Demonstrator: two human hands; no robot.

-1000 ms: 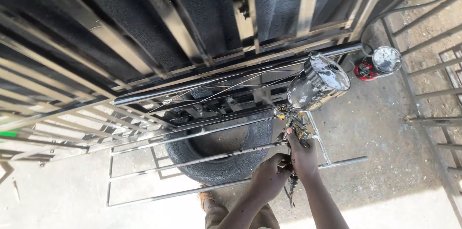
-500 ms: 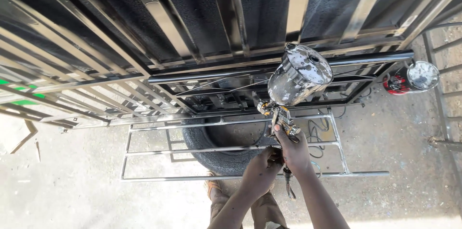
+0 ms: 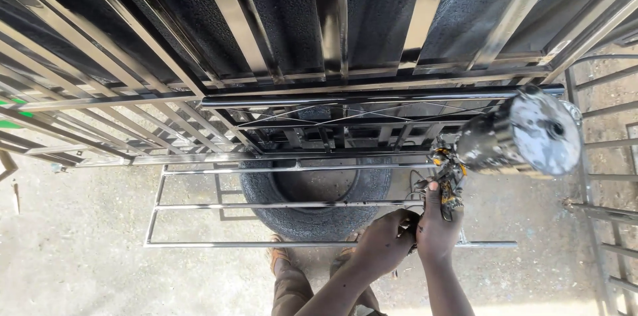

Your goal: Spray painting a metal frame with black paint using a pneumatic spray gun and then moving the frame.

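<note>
A paint spray gun (image 3: 449, 180) with a round, paint-spattered metal cup (image 3: 522, 135) on top is held out in front of me. My right hand (image 3: 435, 226) is wrapped around its grip, thumb up along the body. My left hand (image 3: 384, 241) clasps the base of the grip right beside it. The nozzle points toward a glossy black metal gate (image 3: 319, 43) of flat bars and textured panels, lying tilted below me.
A black tyre (image 3: 312, 196) lies on the concrete under the gate's lower rails (image 3: 286, 244). My feet (image 3: 279, 256) stand at its near edge. More metal railing (image 3: 605, 210) lies at the right. Bars with a green mark (image 3: 13, 113) reach in from the left.
The view has swung left and the spray gun now sits further right, over the gate's right end. Both hands keep their grip. The red can at the right has left the view.
</note>
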